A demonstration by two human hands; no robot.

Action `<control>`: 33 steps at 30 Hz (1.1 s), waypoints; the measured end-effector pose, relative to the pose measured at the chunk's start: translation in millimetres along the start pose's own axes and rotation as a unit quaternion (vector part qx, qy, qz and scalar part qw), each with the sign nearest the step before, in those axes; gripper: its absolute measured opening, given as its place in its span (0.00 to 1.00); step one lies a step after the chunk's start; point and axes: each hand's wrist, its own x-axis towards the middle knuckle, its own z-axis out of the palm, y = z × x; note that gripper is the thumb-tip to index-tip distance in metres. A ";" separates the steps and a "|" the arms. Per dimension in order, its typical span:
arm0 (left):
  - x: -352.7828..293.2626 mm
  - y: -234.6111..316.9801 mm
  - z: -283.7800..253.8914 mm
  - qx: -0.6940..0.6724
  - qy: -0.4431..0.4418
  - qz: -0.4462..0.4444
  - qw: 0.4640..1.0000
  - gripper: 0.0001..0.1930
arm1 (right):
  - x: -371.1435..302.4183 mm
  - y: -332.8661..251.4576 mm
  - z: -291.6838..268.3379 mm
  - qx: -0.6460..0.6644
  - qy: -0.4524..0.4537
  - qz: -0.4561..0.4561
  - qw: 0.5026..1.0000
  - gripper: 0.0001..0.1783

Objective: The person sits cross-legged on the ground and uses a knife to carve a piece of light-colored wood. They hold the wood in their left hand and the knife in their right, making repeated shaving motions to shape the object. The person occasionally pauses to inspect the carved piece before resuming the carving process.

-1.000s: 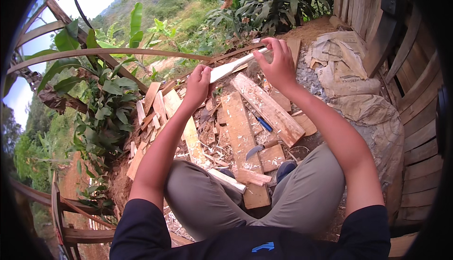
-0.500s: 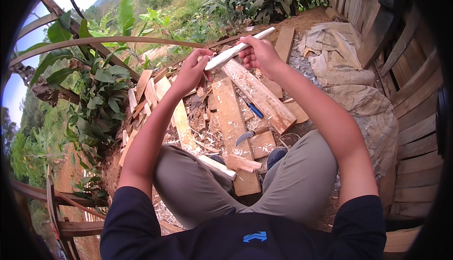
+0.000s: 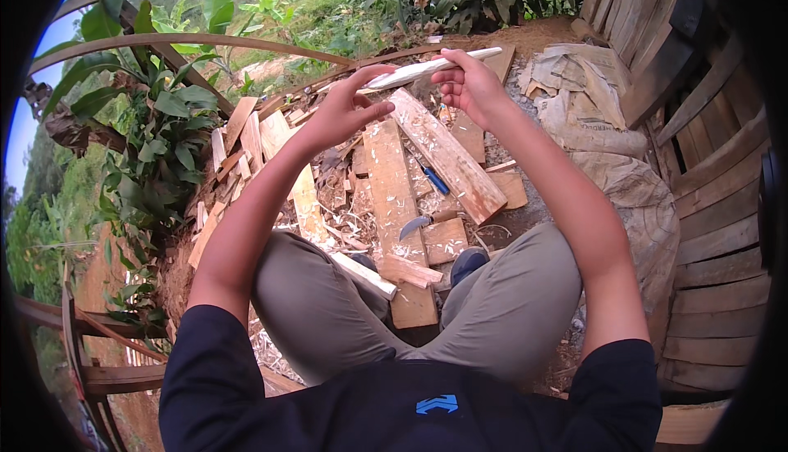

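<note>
A whittled pale wooden stick, tapered to a point at its right end, is held up in front of me, nearly level. My right hand pinches it near the pointed end between thumb and fingers, the other fingers curled below. Around its left part my left hand is loosely curled, fingers on the stick and thumb apart, hiding some of that end. Below, a knife with a curved blade lies on a long flat board. A blue pen-like tool lies beside a thick wooden beam.
Wood shavings and offcuts are strewn over the ground. Crumpled sacks lie at the right by a plank wall. A bent wooden strip and plants stand at the left. My knees flank the boards.
The stick has turned closer to level and shifted right with my right hand. My left hand has opened its pinch into a looser curl. The knife and boards stay put.
</note>
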 end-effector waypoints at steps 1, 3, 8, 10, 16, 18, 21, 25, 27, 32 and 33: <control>2.4 5.5 -0.1 -0.015 -0.002 -0.025 1.000 0.30 | 1.5 -4.3 -0.2 -0.009 -0.006 -0.007 1.000 0.18; -1.3 -1.7 3.8 -0.017 0.001 -0.034 0.999 0.26 | -2.7 0.6 -1.2 -0.012 -0.018 0.007 1.000 0.17; -3.9 -10.8 -0.5 -0.049 0.038 0.000 0.998 0.21 | -9.6 -1.1 2.1 -0.012 -0.037 0.017 0.999 0.16; -6.5 -0.9 -1.3 -0.075 0.062 -0.015 0.995 0.18 | -13.2 -2.9 2.0 -0.013 -0.053 0.018 0.998 0.17; -2.0 -26.1 -6.6 -0.080 0.084 0.011 0.993 0.14 | -13.5 0.1 0.8 -0.021 -0.041 0.010 0.999 0.18; -2.2 -33.5 -10.7 -0.066 0.071 0.008 0.995 0.10 | -11.8 1.1 2.1 -0.024 -0.039 -0.001 0.999 0.19; -2.5 -19.3 -11.4 -0.050 0.027 0.000 0.998 0.08 | -10.2 3.0 -4.3 -0.034 -0.038 -0.017 0.999 0.22; -9.6 -6.9 -10.2 -0.092 -0.029 -0.005 0.995 0.32 | -7.7 5.1 -7.4 -0.078 -0.026 -0.026 0.996 0.24; -12.7 0.7 -7.2 -0.114 -0.053 -0.055 0.991 0.36 | -7.0 7.4 -7.3 -0.101 -0.035 -0.027 0.994 0.24; -8.0 4.7 8.9 -0.052 -0.078 -0.115 0.989 0.22 | -15.4 12.2 5.8 -0.136 -0.093 -0.025 0.986 0.24; -7.8 1.6 7.6 -0.005 -0.078 -0.102 0.992 0.22 | -15.1 11.3 9.8 -0.147 -0.096 -0.026 0.984 0.24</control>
